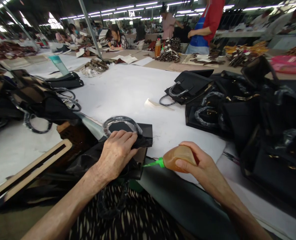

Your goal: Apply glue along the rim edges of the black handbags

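Observation:
My left hand (117, 151) presses down on a black handbag (127, 146) lying at the table's near edge, fingers curled over its top edge. The bag's plastic-wrapped round handle (120, 121) sticks up just behind my fingers. In my right hand (200, 163) is a small amber squeeze bottle (178, 158) with a green nozzle (154, 163). The nozzle tip points left and touches the bag's side edge near my left hand.
Finished black handbags are piled at the right (250, 106) and at the left (32, 96). A wooden slotted frame (30, 170) lies at the near left. White paper (127, 90) covers the table. Other people work at the far tables; one in a red top (208, 23) stands.

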Demonstrator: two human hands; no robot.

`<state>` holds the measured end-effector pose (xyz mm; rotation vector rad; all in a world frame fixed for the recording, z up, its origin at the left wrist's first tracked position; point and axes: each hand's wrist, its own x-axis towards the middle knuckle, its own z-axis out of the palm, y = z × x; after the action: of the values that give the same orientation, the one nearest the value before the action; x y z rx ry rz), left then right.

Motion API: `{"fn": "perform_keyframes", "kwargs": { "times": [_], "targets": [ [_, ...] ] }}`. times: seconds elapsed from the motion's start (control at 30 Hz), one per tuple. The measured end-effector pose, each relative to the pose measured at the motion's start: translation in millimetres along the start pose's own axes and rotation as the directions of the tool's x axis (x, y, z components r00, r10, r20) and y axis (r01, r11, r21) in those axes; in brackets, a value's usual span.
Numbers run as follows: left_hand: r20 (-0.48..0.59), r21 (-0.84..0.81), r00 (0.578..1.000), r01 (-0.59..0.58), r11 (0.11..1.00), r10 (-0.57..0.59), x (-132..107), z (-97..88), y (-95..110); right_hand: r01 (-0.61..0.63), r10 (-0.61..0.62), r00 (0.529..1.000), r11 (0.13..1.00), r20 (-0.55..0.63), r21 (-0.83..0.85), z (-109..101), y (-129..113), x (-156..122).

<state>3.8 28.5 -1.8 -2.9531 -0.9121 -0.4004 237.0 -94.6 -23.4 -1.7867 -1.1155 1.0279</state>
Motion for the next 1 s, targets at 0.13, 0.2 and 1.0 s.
{"fn": "perform_keyframes", "kwargs": {
  "times": [0.13,0.2,1.0],
  "targets": [
    [-0.029,0.010,0.999,-0.016,1.000,0.016,0.6,2.9,-2.2,-0.030,0.029,0.999,0.999,0.038,0.030,0.7,0.5,-2.7],
    [-0.036,0.014,0.999,-0.022,1.000,0.022,0.9,4.5,-3.2,-0.049,0.045,0.997,0.997,0.068,0.059,0.3,2.4,-4.2],
    [-0.039,0.009,0.999,-0.016,1.000,0.016,1.5,6.1,-4.1,-0.086,0.095,0.992,0.991,-0.084,0.106,2.3,11.9,-13.7]
  ]
}}
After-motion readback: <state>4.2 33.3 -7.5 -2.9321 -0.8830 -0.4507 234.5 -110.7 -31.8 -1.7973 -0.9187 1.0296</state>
